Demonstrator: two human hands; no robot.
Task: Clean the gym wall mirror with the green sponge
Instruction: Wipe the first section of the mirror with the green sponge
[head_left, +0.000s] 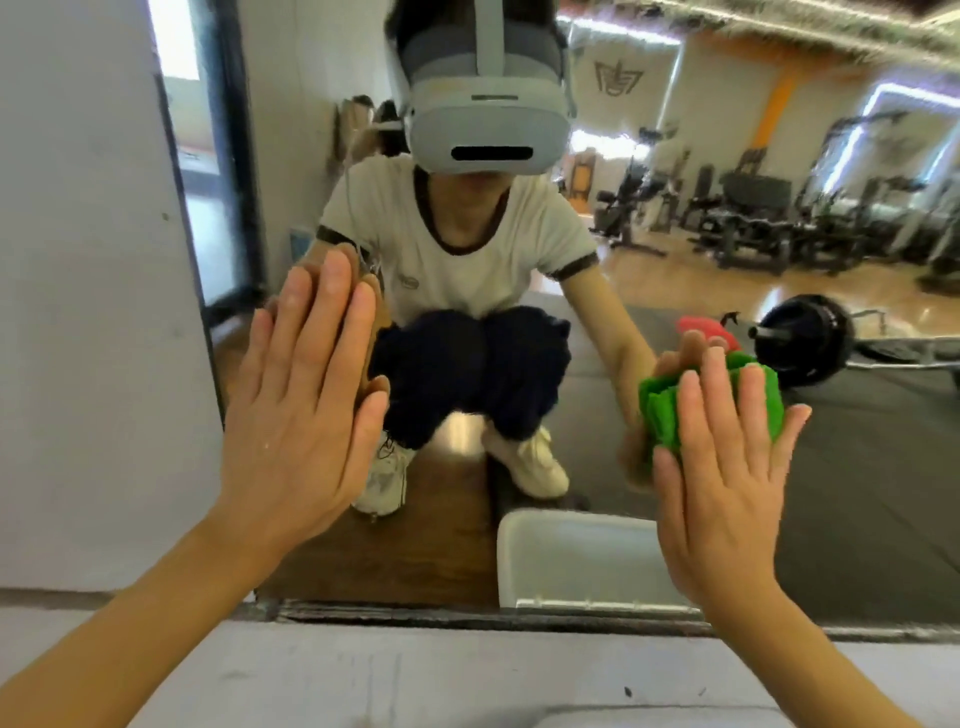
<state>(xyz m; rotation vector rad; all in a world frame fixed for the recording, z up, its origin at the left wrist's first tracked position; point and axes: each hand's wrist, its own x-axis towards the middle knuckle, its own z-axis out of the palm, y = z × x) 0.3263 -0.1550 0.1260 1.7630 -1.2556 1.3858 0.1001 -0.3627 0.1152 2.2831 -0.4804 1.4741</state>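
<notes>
The green sponge (670, 410) is pressed flat against the wall mirror (857, 441) by the right hand (722, 467), fingers straight, near the mirror's bottom edge. The left hand (306, 410), fingers extended and holding nothing, is laid on the glass beside the mirror's left edge. Bare glass is left open to the right of the sponge.

We hold both forearms raised ahead of us. Our left hand (298, 415) is flat, fingers straight and together, pointing up. Our right hand (722, 467) is also upright, its straight fingers spread slightly, palm facing away.
</notes>
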